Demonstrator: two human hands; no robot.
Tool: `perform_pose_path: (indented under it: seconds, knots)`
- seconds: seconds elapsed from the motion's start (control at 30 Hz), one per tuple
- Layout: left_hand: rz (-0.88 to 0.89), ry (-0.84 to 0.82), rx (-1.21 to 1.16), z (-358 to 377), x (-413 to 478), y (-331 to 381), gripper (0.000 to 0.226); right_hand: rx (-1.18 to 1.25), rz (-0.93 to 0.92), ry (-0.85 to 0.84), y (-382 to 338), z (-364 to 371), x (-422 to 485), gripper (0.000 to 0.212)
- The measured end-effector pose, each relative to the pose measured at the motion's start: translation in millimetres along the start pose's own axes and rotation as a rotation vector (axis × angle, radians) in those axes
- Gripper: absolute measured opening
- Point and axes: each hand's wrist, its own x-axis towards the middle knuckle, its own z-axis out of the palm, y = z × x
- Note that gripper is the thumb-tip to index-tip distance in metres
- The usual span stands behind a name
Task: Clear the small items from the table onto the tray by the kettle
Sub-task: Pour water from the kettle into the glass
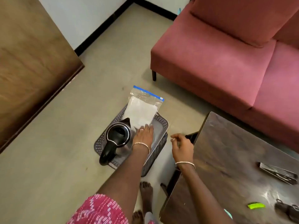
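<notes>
So the tray [163,124] is a grey one with a perforated rim, sitting on the floor [68,143] between the sofa [226,59] and the corner of the dark wooden counter [234,151]. The black kettle [119,135] stands on the left part of the tray, lid open, handle pointing toward the person. Just beside it there's a clear zip bag [142,110] with a blue seal strip and something white inside. It lies across the far side of the tray, with its sealed end hanging over the rim onto the floor.

The left hand [143,135] is flat on the near edge of that bag, fingers straight and spread, not gripping anything. The right hand [181,146] hovers next to the counter's corner with its fingers loosely curled. There's something dark right by the fingertips, but honestly I can't tell if it's being held or not.

Small stuff on the counter, all at the near right end: a bright green thing [256,205], a long dark flat packet [278,172], and a blurry dark clump [289,209] at the edge of the shot. Those are well apart from the tray.

Bare feet [145,189] show between the tray and the counter.
</notes>
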Motion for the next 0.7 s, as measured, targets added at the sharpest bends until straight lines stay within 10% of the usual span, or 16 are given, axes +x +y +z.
perform_pose_path:
  seconds: [0.4,0.7]
  knots:
    - [0.011,-0.044,0.077,20,29,0,0.056,0.163,0.136,0.071,27,0,15,0.025]
    - [0.036,0.209,-0.142,-23,-18,-11,0.092,0.226,0.147,0.067,0,-15,-3,0.024]
